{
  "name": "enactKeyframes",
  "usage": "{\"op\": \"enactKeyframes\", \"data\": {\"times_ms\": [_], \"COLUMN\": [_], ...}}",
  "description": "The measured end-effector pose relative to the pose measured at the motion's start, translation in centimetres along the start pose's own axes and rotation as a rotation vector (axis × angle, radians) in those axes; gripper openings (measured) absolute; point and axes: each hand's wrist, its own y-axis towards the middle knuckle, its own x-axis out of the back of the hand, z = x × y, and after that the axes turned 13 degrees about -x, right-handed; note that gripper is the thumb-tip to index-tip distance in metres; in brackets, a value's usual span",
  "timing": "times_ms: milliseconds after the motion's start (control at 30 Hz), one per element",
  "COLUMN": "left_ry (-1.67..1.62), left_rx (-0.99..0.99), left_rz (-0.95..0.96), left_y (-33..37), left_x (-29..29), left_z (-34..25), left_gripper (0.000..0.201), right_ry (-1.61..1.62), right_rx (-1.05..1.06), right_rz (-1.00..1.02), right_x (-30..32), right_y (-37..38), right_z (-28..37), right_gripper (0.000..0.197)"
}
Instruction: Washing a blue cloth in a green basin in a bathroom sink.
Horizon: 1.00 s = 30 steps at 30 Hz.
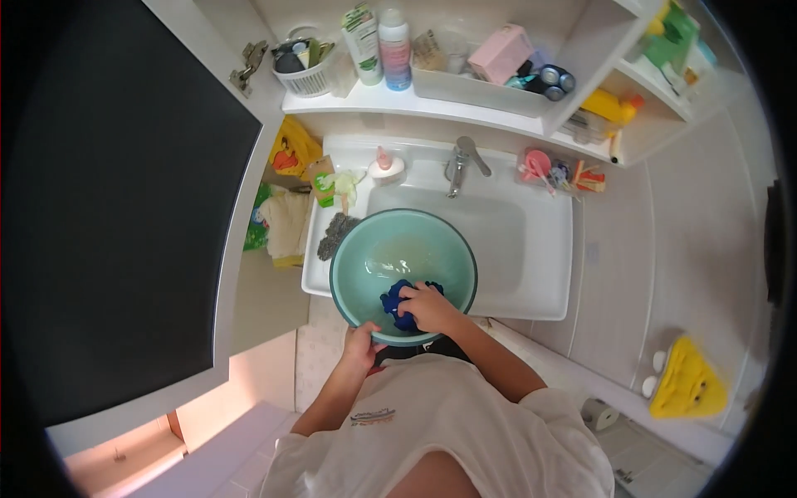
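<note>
A round teal basin (pixel 354 264) rests over the front of a white sink, tilted slightly toward me. Its near left rim is gripped by my left hand (pixel 361 343), the fingers curled round the edge. Inside the basin lies a crumpled dark blue cloth (pixel 401 296), close to the near wall. My right hand (pixel 427 306) reaches in over the near rim, with its fingers closed on the cloth. Bright reflections shine on the basin's bottom, where a little clear liquid seems to lie.
Behind the basin, a chrome faucet (pixel 457 168) rises from the sink (pixel 531 274). A soap dispenser (pixel 385 167) and a grey scouring pad (pixel 336 235) are on the left ledge. Above runs a crowded white shelf (pixel 357 101). An open dark-panelled cabinet door (pixel 141 216) fills the left.
</note>
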Motion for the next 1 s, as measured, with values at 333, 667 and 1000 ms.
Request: {"op": "enactKeyframes", "data": {"times_ms": [333, 667, 1000], "left_ry": [0.063, 0.801, 0.967], "left_rx": [-0.350, -0.663, -0.988], "left_rz": [-0.187, -0.435, -0.520], "left_y": [-1.9, -2.6, -2.4], "left_x": [-5.2, -12.1, -13.4], "left_z": [1.4, 1.4, 3.8], "left_gripper": [0.058, 0.089, 0.089], "right_ry": [0.109, 0.402, 0.573], "right_rx": [0.234, 0.150, 0.036], "right_rz": [-0.020, -0.299, -0.312], "right_x": [0.8, 0.0, -0.9], "right_y": [2.6, 6.8, 8.3], "right_z": [-3.8, -4.6, -4.7], "right_gripper": [0.033, 0.034, 0.030]}}
